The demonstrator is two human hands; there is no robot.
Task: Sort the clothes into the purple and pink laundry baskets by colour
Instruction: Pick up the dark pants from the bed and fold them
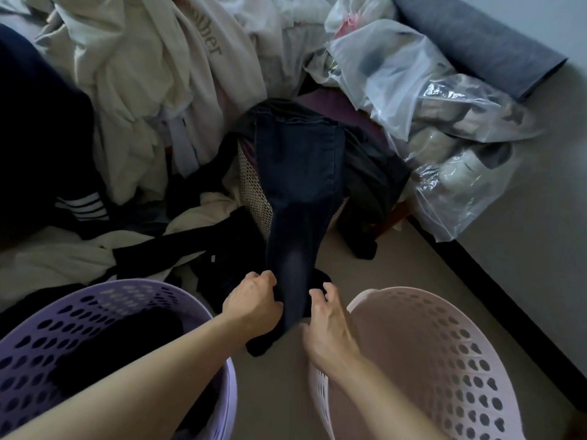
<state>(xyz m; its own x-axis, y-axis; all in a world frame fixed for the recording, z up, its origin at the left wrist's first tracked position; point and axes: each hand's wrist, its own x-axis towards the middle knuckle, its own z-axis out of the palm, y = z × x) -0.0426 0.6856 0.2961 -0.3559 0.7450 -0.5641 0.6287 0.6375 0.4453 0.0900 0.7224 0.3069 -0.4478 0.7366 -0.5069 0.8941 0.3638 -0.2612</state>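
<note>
Left hand (254, 300) grips the lower end of the jeans (298, 185), fingers curled round the dark cloth. Right hand (327, 325) sits just beside that leg with fingers spread and relaxed; we cannot tell whether its fingertips hold the cloth.

We see the purple basket (203, 306) at near left, already holding dark items, and the pink basket (444, 344) at near right, its contents out of view. The jeans hang over a woven hamper (254, 192) between the hands and the pile (133, 90) of pale clothes beyond. Clear bags (413, 90) lie at far right.

We judge the jeans belong with the darks in the purple basket. To do this well, we take a second hold higher up the leg, lift the waist clear of the hamper rim, and gather the length before swinging left, so no cloth drags loose items along.
</note>
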